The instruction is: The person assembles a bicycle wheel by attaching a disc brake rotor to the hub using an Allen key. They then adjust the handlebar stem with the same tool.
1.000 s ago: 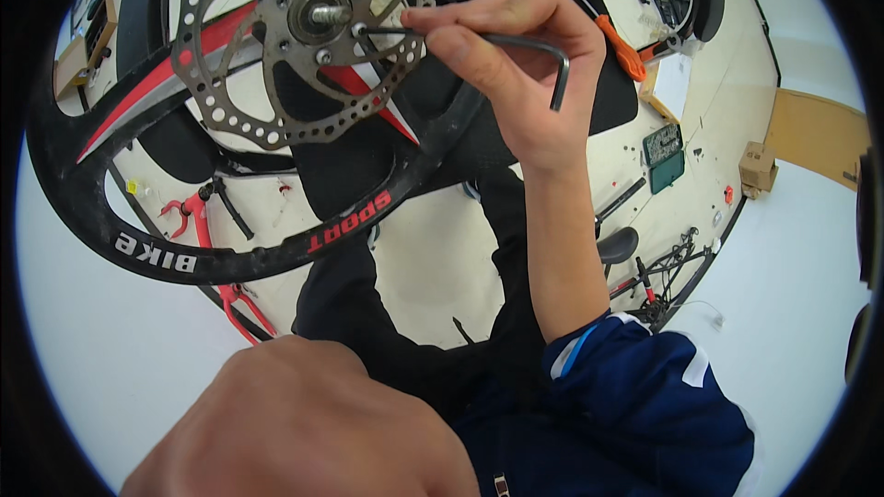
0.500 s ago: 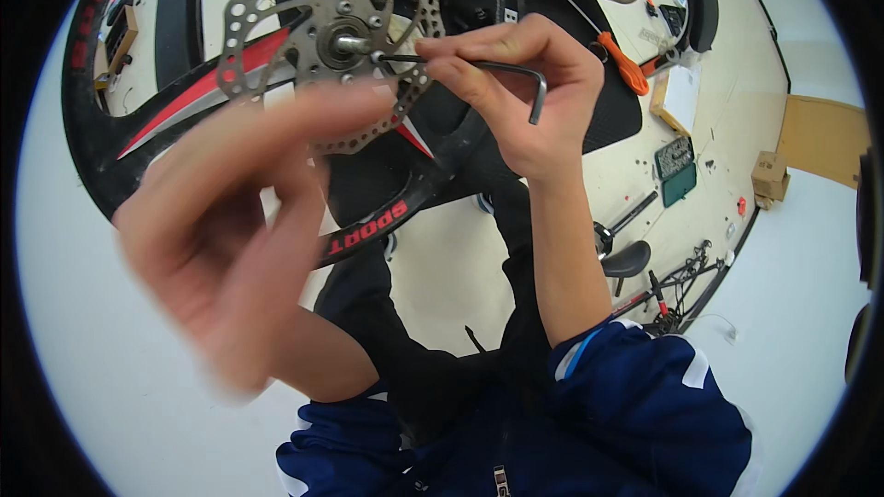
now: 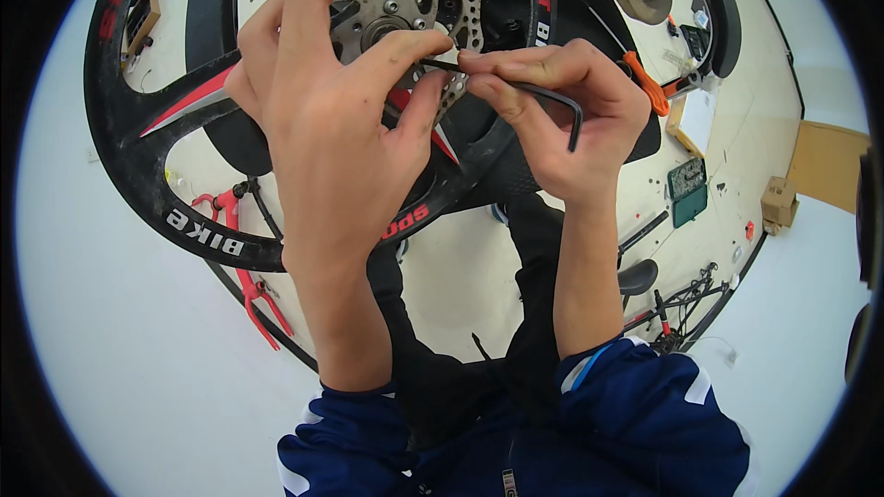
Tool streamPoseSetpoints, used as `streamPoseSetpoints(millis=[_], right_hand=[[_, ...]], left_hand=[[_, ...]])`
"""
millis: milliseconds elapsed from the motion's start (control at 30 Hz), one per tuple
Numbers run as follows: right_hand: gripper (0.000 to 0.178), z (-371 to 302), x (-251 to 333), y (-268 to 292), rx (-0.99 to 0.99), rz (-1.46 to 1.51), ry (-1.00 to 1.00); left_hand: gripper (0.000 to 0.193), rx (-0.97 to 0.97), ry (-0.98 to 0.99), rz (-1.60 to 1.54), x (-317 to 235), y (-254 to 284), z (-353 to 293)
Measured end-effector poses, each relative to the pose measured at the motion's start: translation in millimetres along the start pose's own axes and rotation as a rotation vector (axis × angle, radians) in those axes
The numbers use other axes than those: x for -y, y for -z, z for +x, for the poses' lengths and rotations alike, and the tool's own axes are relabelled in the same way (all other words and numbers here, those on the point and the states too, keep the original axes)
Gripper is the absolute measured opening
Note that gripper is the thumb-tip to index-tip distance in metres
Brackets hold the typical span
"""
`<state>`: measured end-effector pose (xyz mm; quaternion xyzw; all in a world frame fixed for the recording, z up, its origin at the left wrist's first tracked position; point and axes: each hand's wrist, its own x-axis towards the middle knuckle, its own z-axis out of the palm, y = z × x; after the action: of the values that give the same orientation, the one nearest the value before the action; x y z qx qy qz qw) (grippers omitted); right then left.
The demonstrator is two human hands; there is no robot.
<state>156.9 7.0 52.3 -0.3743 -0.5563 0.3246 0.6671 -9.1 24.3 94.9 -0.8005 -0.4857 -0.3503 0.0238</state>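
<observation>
My right hand (image 3: 575, 124) pinches a black hex key (image 3: 552, 97) between thumb and fingertips, its bent short end pointing down past the palm. At the key's far tip, my left hand (image 3: 331, 129) brings its thumb and forefinger together from above and below, the other fingers spread upward. What sits between those two fingertips is hidden; a small bolt head showed on the tip earlier. Behind both hands is a perforated disc brake rotor (image 3: 471, 11) at the hub of a black bicycle wheel (image 3: 115, 115) with red and white spokes. My left hand covers part of the rotor.
An orange-handled screwdriver (image 3: 646, 83) lies right of the wheel on a black surface. On the floor are a green case of small parts (image 3: 689, 206), a saddle (image 3: 637, 277), a black bike frame (image 3: 677, 308), a red frame (image 3: 249, 287) and a cardboard box (image 3: 780, 202).
My left hand has swung up from the lower left, over the rotor, to the hex key's tip. The right hand with the key and the whole scene appear slightly farther right.
</observation>
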Motion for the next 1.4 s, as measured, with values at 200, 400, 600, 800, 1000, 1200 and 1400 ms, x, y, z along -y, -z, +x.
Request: streamPoseSetpoints(millis=[200, 400, 600, 800, 1000, 1200, 1400], right_hand=[[0.019, -7.0, 1.7, -21.1, -0.095, -0.129, 0.123], [0.020, -12.6, -2.9, -29.1, -0.237, -0.061, 0.047], [0.018, 2.3, 8.2, -10.3, -0.038, -0.047, 0.054], [0.020, 1.3, 7.5, 0.0, 0.061, -0.070, 0.028], [0.018, -5.9, -1.1, -12.3, -0.147, -0.054, 0.045], [0.018, 1.2, 0.5, -17.2, -0.078, -0.001, 0.082], [0.023, -1.2, 2.5, -7.3, -0.015, -0.027, -0.008]], left_hand=[[0.024, -0.003, -0.010, -0.015, 2.2, -1.3, -0.1], [0.022, -0.010, -0.040, -0.027, 6.2, -5.9, -3.1], [0.023, 0.020, -0.020, -0.008, 3.2, -5.5, -2.1], [0.020, 0.015, -0.027, -0.002, 1.8, -5.8, -2.2], [0.021, -0.020, -0.023, -0.089, 3.3, -6.1, -2.1], [0.021, -0.034, -0.048, -0.061, 5.6, -7.9, -4.9], [0.020, -0.042, -0.036, -0.028, 0.8, -8.3, -2.7]])
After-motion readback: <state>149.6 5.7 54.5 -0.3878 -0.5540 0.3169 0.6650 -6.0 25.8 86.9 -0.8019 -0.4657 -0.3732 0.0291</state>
